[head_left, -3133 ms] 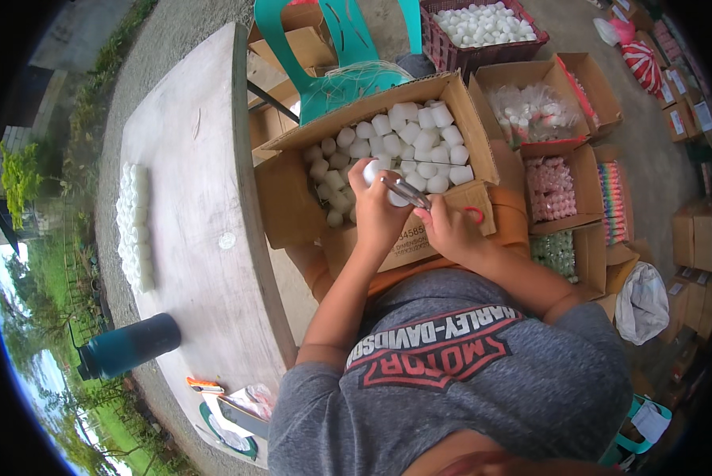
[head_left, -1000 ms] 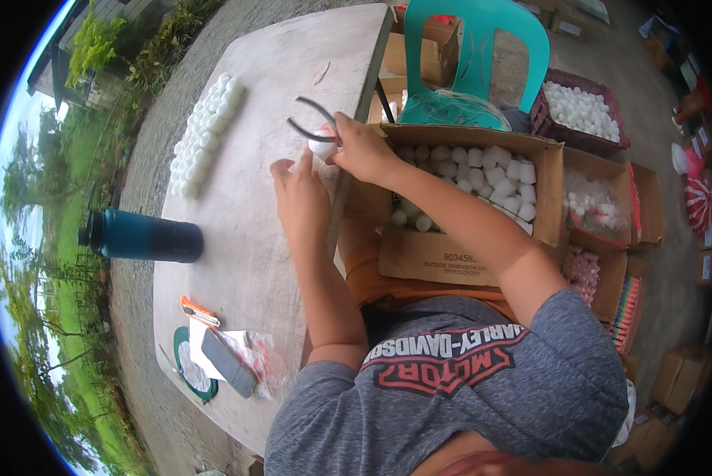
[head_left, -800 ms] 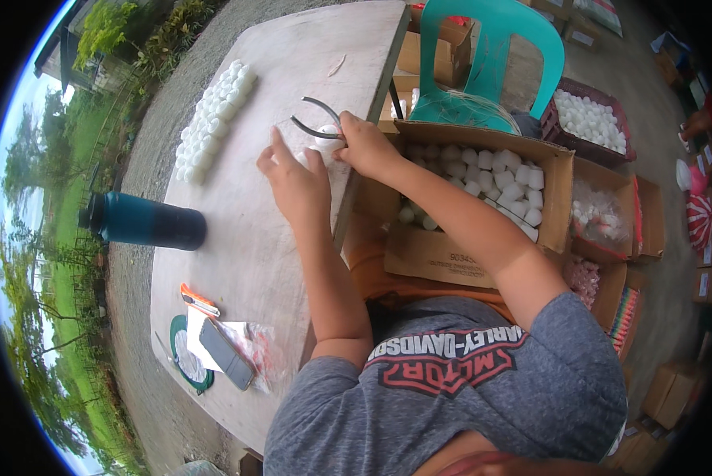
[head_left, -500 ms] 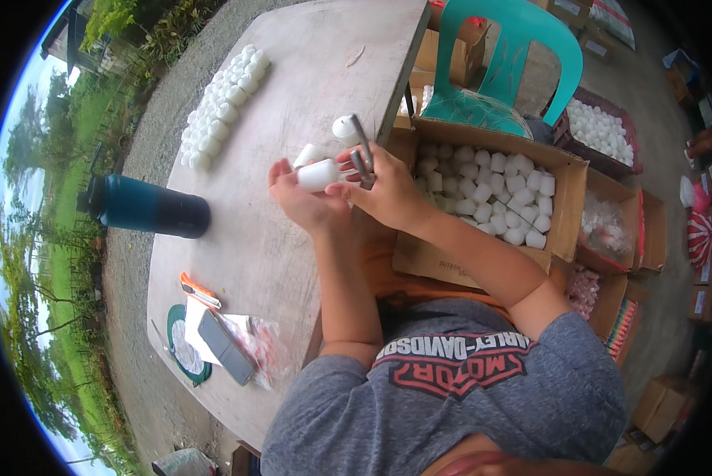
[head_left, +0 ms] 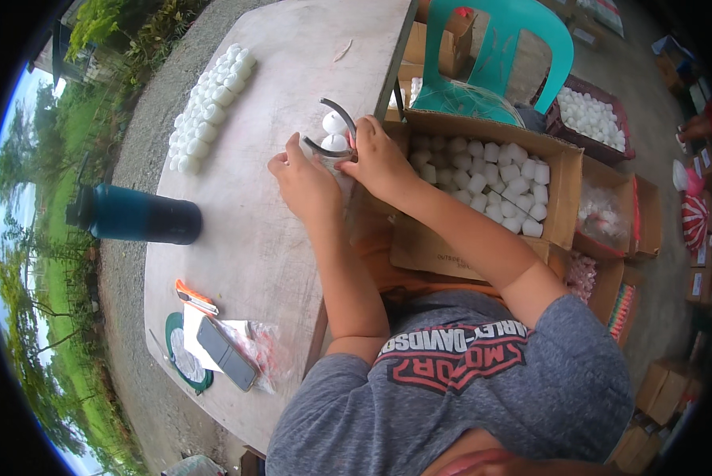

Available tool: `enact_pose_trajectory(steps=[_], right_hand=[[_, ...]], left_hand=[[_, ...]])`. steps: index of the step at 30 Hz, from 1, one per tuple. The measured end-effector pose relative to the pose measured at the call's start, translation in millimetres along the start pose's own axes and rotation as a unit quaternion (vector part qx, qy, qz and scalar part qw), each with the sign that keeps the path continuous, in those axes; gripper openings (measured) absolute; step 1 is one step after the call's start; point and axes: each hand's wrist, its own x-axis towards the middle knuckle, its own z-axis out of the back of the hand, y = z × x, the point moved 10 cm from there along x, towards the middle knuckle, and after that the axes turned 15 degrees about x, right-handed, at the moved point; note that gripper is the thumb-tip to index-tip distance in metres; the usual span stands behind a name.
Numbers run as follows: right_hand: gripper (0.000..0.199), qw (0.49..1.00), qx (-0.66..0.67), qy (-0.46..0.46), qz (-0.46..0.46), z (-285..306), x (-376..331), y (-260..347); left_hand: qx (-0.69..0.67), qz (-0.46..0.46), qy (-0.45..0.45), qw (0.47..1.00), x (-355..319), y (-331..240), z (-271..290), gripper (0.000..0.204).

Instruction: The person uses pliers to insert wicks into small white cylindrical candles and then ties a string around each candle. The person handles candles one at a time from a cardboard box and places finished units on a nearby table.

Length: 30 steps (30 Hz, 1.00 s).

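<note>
My right hand (head_left: 381, 163) grips a pair of pliers (head_left: 348, 119), whose two curved dark handles are spread wide apart. Close beside it, my left hand (head_left: 310, 186) is closed, its fingers near the lower handle; what they hold is hidden. Just beyond the hands, a small white cylinder (head_left: 333, 122) with a dark spot on top stands on the table. A second white cylinder (head_left: 334, 143) sits between it and my fingers, partly behind the pliers. At the far left, several white cylinders (head_left: 205, 115) are grouped in tight rows.
On the pale table (head_left: 253, 206) are a blue bottle (head_left: 145, 214), an orange cutter knife (head_left: 195, 297), a phone (head_left: 226, 353) and a green wire coil (head_left: 173, 349). At my right stands a cardboard box (head_left: 562, 182) of white cylinders, with a green chair (head_left: 558, 55) behind.
The pliers' handles have spread apart and turned. The white cylinder held across my left palm no longer shows there. My left hand has turned, its back now showing.
</note>
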Motion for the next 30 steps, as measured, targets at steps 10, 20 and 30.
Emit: enact_pose_trajectory(steps=[10,20,30], right_hand=[[0.039,0.992,0.101,-0.08,0.001,50.0,-31.4,-21.2],[0.031,0.987,0.089,-0.106,-0.077,123.7,-111.5,-73.3],[0.032,0.971,0.044,-0.198,-0.128,184.5,-190.3,-90.1]], left_hand=[[0.086,-0.045,-0.085,0.992,0.7,-1.2,15.2,0.038],[0.011,-0.013,-0.103,0.995,0.3,-10.4,20.2,0.036],[0.156,-0.177,-0.112,0.965,-22.5,-48.5,25.1,0.025]])
